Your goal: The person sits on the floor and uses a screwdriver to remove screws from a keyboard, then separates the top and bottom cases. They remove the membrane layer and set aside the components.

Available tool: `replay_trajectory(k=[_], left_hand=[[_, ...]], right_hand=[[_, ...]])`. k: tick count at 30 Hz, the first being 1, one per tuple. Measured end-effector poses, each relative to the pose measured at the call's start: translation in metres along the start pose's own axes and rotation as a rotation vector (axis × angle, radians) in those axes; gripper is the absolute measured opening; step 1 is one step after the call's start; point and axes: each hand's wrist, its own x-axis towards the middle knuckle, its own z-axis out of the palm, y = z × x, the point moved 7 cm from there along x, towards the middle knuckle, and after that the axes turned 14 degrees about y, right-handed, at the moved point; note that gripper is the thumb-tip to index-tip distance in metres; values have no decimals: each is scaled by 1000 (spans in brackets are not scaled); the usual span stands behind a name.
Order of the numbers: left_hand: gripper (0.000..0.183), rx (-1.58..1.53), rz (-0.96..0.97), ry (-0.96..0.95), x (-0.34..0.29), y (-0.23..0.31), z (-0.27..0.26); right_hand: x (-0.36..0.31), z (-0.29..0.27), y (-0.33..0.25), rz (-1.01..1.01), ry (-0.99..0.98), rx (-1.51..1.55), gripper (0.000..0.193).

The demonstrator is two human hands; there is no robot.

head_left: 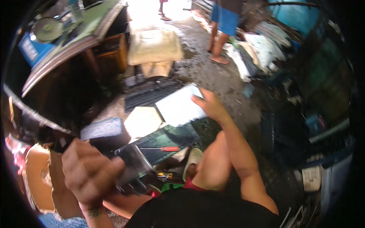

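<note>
Near my knees, above the cluttered ground, my left hand (89, 176) has its fingers wrapped around a dark boxy metal part (133, 167); I judge it heavy and stiff. My right hand (211, 106) pinches the edge of a flat white panel (178, 106), probably light and slippery.

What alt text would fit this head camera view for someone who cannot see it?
Seen from above, a seated person's right hand holds a flat white panel, while the left hand grips a dark boxy part. A red-handled screwdriver lies between them on the cluttered floor; another person's bare legs stand beyond.
</note>
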Motion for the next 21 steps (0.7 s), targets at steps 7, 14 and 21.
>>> replay_trajectory(k=[7, 14, 21], left_hand=[[26, -231, -24, -34, -7, 27, 27], [55, -243, 101, -130, -27, -12, 12], [49, -240, 32, -81, -32, -24, -2]], right_hand=[[-13, 50, 68, 362, -36, 177, 32], [-78, 20, 53, 640, -595, 52, 38], [69, -345, 4, 539, 755, 133, 45]])
